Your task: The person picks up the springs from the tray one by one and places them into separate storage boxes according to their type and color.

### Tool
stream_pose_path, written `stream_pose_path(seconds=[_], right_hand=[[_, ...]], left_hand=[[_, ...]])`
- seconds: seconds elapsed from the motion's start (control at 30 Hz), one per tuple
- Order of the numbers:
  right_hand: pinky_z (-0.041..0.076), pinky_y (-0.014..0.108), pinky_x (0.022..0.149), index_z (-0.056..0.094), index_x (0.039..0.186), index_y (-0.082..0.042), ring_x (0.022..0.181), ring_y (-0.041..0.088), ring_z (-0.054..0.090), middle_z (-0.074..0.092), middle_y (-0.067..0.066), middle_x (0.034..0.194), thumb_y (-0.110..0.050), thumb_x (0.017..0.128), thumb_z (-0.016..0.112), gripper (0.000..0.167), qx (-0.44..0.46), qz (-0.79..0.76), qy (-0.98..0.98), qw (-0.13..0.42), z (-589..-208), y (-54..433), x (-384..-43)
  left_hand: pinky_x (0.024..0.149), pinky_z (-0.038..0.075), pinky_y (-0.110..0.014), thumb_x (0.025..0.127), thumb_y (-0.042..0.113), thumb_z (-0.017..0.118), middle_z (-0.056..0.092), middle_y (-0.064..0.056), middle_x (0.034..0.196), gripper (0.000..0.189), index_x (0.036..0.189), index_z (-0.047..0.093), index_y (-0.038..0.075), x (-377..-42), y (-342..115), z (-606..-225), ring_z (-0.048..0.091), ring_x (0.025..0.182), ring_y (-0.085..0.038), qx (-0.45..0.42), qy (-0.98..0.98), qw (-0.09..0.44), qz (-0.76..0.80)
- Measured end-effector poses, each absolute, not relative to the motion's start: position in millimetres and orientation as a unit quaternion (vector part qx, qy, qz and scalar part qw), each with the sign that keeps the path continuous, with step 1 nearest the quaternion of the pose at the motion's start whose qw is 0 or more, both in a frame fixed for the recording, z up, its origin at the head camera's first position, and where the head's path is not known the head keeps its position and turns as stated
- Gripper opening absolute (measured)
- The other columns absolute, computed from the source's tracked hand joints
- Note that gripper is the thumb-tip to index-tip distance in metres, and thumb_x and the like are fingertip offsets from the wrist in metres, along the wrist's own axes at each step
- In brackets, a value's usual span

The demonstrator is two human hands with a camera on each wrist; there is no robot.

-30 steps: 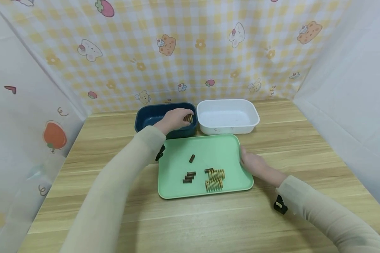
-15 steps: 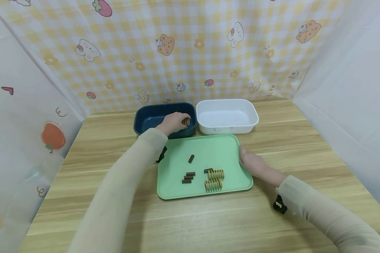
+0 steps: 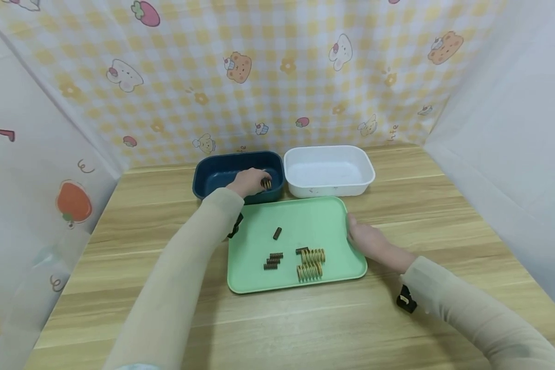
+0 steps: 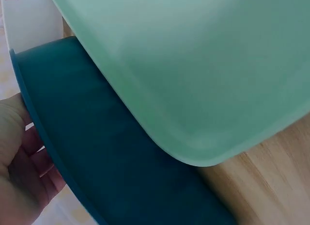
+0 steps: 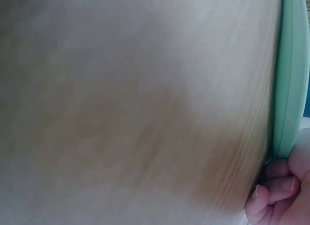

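In the head view my left hand [image 3: 248, 182] reaches into the dark blue bin [image 3: 213, 160] and pinches a gold coil spring [image 3: 266, 183]. The left wrist view shows that hand [image 4: 22, 162] behind the bin's wall [image 4: 111, 137], its fingers partly hidden. My right hand [image 3: 372, 241] grips the right edge of the green tray [image 3: 314, 221]; in the right wrist view its fingers [image 5: 273, 191] curl at the tray's rim. Lying on the tray are gold springs [image 3: 311, 271] at the front and several small dark springs [image 3: 272, 261] left of them. A single dark spring [image 3: 277, 233] lies farther back.
A white bin [image 3: 328, 174] stands to the right of the blue one, both directly behind the tray. The wooden table [image 3: 277, 329] ends at a checked cloth backdrop [image 3: 268, 108], with white sheets [image 3: 509, 133] at either side.
My left hand has lowered into the blue bin with the gold spring and shifted slightly left. The right hand stays at the tray's edge. The head view has drifted slightly.
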State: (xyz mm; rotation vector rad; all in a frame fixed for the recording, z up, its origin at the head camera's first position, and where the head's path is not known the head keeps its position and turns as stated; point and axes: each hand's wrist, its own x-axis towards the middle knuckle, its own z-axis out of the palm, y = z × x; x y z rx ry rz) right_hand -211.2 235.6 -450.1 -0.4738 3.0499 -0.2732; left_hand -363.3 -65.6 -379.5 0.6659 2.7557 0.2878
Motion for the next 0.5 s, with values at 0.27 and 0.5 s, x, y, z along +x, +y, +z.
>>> stream_pose_path(seconds=[0.27, 0.5], right_hand=[[0.037, 0.027, 0.036, 0.028, 0.129, 0.018, 0.042, 0.016, 0.044, 0.046, 0.006, 0.052, -0.008, 0.092, 0.04, 0.048, -0.154, -0.083, 0.984, 0.016, -452.9, 237.8, -210.7], [0.029, 0.022, 0.033, 0.031, 0.128, 0.018, 0.037, 0.012, 0.038, 0.04, 0.0, 0.047, -0.008, 0.092, 0.041, 0.046, -0.161, -0.078, 0.984, 0.007, -452.0, 237.1, -209.7]], left_hand=[[0.095, 0.042, -0.04, 0.088, 0.015, 0.061, 0.055, -0.008, 0.126, 0.039, 0.126, 0.056, 0.014, -377.3, -62.9, -385.0, 0.049, 0.112, -0.023, 0.24, 0.953, 0.163, 0.089], [0.092, 0.044, -0.041, 0.085, 0.019, 0.064, 0.056, -0.007, 0.123, 0.04, 0.125, 0.057, 0.014, -387.2, -62.7, -384.6, 0.05, 0.11, -0.023, 0.238, 0.953, 0.165, 0.087]])
